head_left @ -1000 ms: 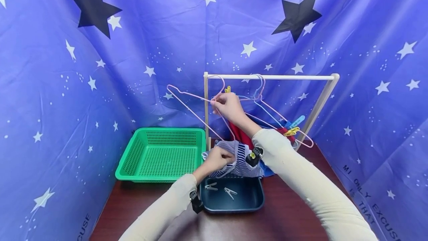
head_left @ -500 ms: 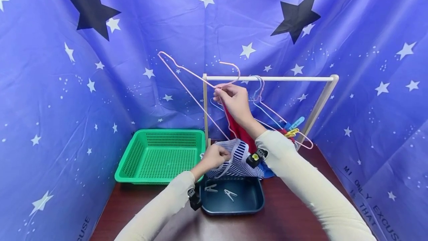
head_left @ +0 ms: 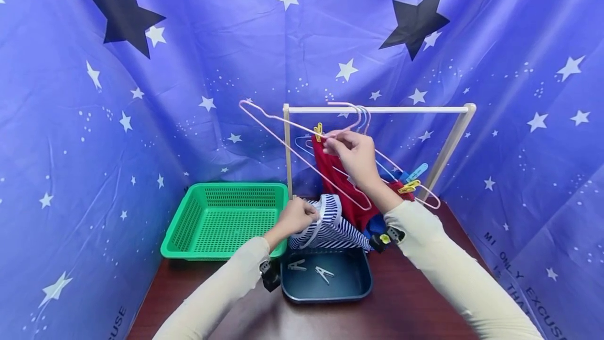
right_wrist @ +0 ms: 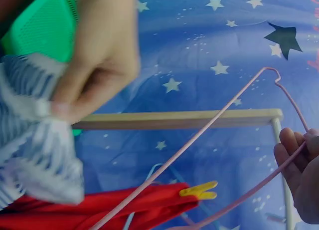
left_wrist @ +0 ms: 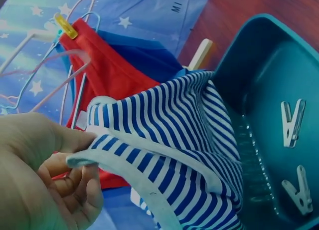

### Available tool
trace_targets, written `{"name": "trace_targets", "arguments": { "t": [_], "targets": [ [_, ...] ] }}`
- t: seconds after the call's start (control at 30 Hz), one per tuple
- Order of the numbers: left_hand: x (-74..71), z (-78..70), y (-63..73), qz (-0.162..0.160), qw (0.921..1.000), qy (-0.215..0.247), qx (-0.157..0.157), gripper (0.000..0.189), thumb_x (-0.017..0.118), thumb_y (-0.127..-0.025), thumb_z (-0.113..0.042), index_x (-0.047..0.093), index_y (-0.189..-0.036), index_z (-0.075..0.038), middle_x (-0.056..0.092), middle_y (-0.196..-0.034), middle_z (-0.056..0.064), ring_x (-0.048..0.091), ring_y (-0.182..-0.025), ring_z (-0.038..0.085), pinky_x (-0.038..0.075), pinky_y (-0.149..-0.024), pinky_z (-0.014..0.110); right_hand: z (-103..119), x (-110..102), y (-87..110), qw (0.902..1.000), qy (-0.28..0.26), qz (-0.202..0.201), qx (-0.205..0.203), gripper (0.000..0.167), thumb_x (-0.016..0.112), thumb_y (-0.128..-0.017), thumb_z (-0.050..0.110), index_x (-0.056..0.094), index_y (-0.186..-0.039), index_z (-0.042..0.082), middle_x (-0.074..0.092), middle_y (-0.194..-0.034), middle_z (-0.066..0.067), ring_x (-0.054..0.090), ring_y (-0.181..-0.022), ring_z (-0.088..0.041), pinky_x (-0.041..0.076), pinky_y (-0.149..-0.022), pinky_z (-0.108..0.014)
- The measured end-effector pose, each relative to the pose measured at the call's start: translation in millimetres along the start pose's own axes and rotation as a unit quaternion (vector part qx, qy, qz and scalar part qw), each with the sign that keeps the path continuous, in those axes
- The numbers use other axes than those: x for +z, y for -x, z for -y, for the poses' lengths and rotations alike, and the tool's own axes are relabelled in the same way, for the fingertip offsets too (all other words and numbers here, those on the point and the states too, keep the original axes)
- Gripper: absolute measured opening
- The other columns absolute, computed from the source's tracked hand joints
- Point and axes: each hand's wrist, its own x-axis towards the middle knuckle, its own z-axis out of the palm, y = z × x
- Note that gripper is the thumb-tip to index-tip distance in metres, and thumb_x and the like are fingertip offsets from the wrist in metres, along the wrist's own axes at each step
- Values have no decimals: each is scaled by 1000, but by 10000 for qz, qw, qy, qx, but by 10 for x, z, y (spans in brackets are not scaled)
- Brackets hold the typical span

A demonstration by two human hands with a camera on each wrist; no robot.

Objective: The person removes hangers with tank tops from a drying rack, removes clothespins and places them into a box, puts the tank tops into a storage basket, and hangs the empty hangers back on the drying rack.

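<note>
Presently, I register both hands as grasping; the left hand (head_left: 298,215) pinches the pale edge of the striped garment (head_left: 332,232) between thumb and fingers; the right hand (head_left: 356,153) pinches the pink hanger (head_left: 302,128) just below its hook; the hanger is tilted, its long lower bar sloping down to the right; I locate the striped garment at the far end of the dark bin (head_left: 346,278), below the hanger; two white clothespins (head_left: 324,274) lie on the bin floor; the green basket (head_left: 236,227) stands to the left of the bin; behind the hands, I note the rack (head_left: 401,110), with a red garment (left_wrist: 112,65) hanging below its crossbar; a yellow clip (left_wrist: 66,26) grips the red garment's upper corner; I cannot tell whether the pink hook touches the crossbar.
</note>
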Motion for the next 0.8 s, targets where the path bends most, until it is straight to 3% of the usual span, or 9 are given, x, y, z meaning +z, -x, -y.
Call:
{"name": "trace_targets", "arguments": {
  "t": [0.2, 0.4, 0.53, 0.63, 0.8],
  "targets": [
    [-126, -43, -13, -333, 9986, -238, -325, 8, 76, -87, -18, 83, -85, -13, 78, -83, -2, 65, -72, 10, 50, -64, 25, -202, -226, 216, 9980, 587, -5, 247, 15, 67, -96, 1, 73, -95, -13, 73, -95, -30, 71, -70, 0, 57, -70, -14],
    [-258, -125, -50, -396, 9969, 113, -671, 11, 76, -89, -20, 84, -92, -14, 79, -90, 1, 66, -77, 12, 51, -70, 26, -354, -436, 432, 9931, 1131, -72, 302, 13, 70, -94, 2, 76, -92, -10, 74, -92, -28, 67, -70, 2, 52, -67, -9],
    [-373, -207, -75, -554, 9917, 678, -945, 11, 76, -91, -19, 83, -95, -13, 77, -77, 3, 61, -61, 7, 45, -61, 22, -411, -558, 553, 9931, 1096, -113, 399, 13, 68, -94, -2, 74, -91, -13, 74, -91, -29, 68, -70, 4, 54, -69, -9],
    [-464, -292, -97, -761, 9833, 1241, -1090, 11, 75, -91, -17, 83, -95, -10, 75, -69, 4, 61, -52, 5, 45, -61, 20, -413, -649, 640, 9934, 1032, -191, 459, 12, 68, -94, -3, 74, -90, -13, 75, -92, -24, 69, -71, 6, 55, -71, -11],
    [-624, -446, -131, -1020, 9723, 1829, -1037, 12, 75, -92, -16, 82, -97, -7, 77, -76, 7, 62, -53, 2, 50, -70, 20, -400, -797, 760, 9940, 945, -352, 428, 11, 67, -94, -6, 73, -89, -13, 77, -90, -15, 71, -71, 3, 57, -71, -13]
  ]
}}
